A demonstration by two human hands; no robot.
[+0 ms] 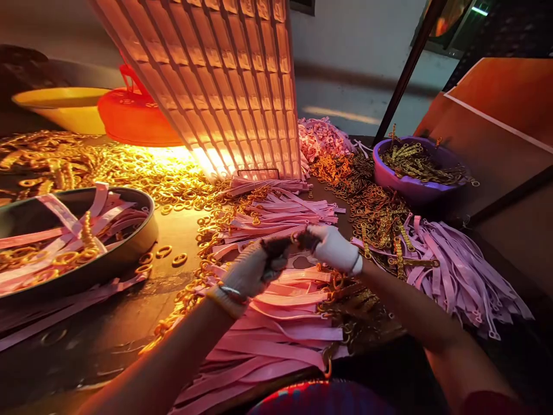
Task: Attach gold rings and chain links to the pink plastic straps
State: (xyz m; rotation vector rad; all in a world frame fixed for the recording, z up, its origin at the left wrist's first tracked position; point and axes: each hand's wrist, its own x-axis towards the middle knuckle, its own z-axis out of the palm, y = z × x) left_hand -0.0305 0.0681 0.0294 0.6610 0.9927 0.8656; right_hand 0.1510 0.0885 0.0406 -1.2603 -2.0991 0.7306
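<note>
My left hand point(254, 268), in a white glove with dark, stained fingertips and a metal bangle at the wrist, has its fingers curled in a pinch. My right hand point(334, 246), gloved the same way, meets it fingertip to fingertip. Something small and dark gold is between the fingertips, too small to make out. Below and behind the hands lie rows of pink straps point(289, 331) with gold rings along their left ends. Dark metal clasps point(360, 308) are heaped beside my right wrist.
A dark oval basin point(149, 222) with straps and rings stands left. Gold rings point(164, 167) are piled under a red lamp point(138, 118) beside a ribbed translucent panel point(233, 86). A purple basin point(401, 187) holds metal clasps. More pink straps point(462, 271) lie right.
</note>
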